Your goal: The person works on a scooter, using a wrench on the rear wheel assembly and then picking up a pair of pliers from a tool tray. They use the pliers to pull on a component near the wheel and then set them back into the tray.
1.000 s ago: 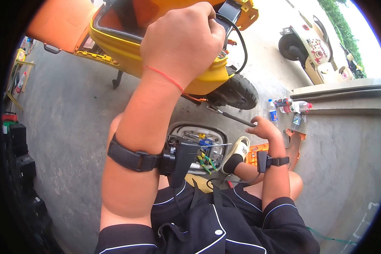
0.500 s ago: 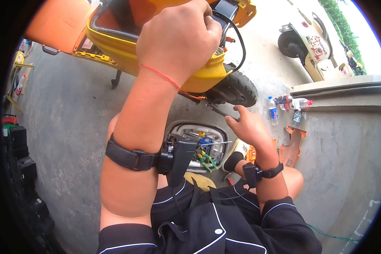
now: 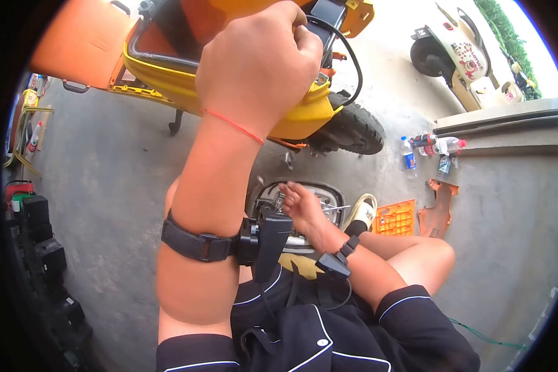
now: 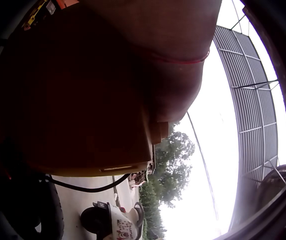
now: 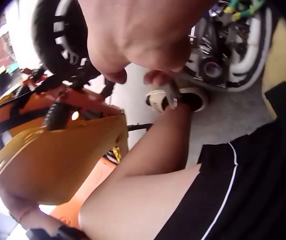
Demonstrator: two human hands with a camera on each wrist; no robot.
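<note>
My left hand [image 3: 257,65] stays up at the tail of a yellow scooter, its thumb and forefinger curled at the edge of the yellow body panel [image 3: 180,80]; the other fingers are hidden behind the hand. In the right wrist view that hand shows at the far end of the panel [image 5: 63,160]. Low over a tray of tools [image 3: 338,193] is my right hand [image 3: 307,214], with bent fingers. A metal tool [image 5: 173,95] pokes out by its fingertips in the right wrist view; most of it is hidden.
The scooter's rear tyre [image 3: 353,130] stands beyond the tray, and a black cable [image 3: 358,65] loops above it. Bottles [image 3: 409,158] stand and lie to the right, near orange plastic parts [image 3: 395,220]. A slipper-clad foot [image 3: 363,211] is right of the tray. Black boxes [image 3: 36,217] line the left.
My right hand has swung from near the rear wheel, where it held a dark-handled metal tool, down and left over the tray. The left hand keeps its place on the scooter.
</note>
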